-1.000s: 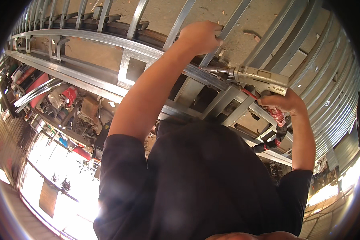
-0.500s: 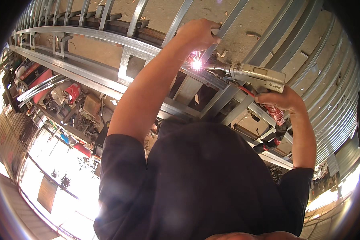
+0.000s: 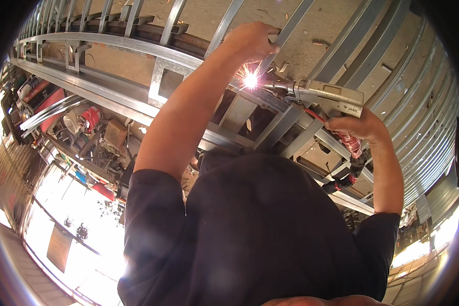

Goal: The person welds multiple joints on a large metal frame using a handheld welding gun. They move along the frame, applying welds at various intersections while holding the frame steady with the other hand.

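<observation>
My right hand [image 3: 359, 126] is closed round the handle of a welding gun [image 3: 331, 95], a pale metal-bodied tool with red and black wrapping below the grip. Its nozzle points left at a bright pink-white welding arc [image 3: 250, 80], which throws sparks where steel pieces meet. Just above the arc, my left hand [image 3: 255, 42] grips an upright steel bar [image 3: 294, 21], thumb and a finger against it; the other fingers are partly hidden. Glare covers the joint itself. A steel frame [image 3: 275, 135] of square tubes lies below the gun, close to my body.
Long steel rails [image 3: 112, 44] with several crossbars stretch to the far left. More parallel bars [image 3: 375, 46] curve along the right. A cluttered bench [image 3: 81, 166] with tools and scrap stands at left. Small offcuts lie on the dusty floor [image 3: 260, 13]. A cable hangs from the gun.
The arc still burns at nearly the same spot, with its sparks now spraying wider and more upward. Both hands keep their holds; the left arm has shifted very slightly left.
</observation>
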Demonstrator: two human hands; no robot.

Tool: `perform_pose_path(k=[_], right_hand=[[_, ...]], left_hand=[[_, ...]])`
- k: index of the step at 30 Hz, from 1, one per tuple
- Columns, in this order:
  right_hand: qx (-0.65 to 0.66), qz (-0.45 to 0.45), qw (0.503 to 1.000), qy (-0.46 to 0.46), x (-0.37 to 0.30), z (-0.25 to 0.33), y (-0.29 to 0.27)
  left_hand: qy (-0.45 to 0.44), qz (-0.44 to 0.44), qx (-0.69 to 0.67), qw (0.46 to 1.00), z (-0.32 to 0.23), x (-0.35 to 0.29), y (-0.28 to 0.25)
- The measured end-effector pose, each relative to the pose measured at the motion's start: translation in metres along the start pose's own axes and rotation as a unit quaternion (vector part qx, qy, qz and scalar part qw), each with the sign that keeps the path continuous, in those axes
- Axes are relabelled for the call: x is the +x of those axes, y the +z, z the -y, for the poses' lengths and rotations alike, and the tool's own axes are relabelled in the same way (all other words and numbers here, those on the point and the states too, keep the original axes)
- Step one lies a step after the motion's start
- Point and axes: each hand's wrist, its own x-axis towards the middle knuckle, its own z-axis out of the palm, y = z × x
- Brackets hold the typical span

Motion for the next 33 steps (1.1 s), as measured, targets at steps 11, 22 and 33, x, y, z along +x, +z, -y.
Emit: perform_pose_path(k=[11, 22, 33], right_hand=[[-0.012, -0.001, 1.0, 0.013, -0.003, -0.003, -0.003], [-0.009, 0.006, 1.0, 0.009, -0.006, -0.008, -0.006], [0.055, -0.044, 0.997, -0.004, -0.025, -0.019, -0.015]], left_hand=[[-0.008, 0.012, 0.012, 1.0, 0.0, 0.002, -0.001], [-0.004, 0.034, -0.022, 0.999, -0.013, -0.007, -0.011], [0.021, -0.233, 0.005, 0.972, -0.012, -0.042, -0.023]])
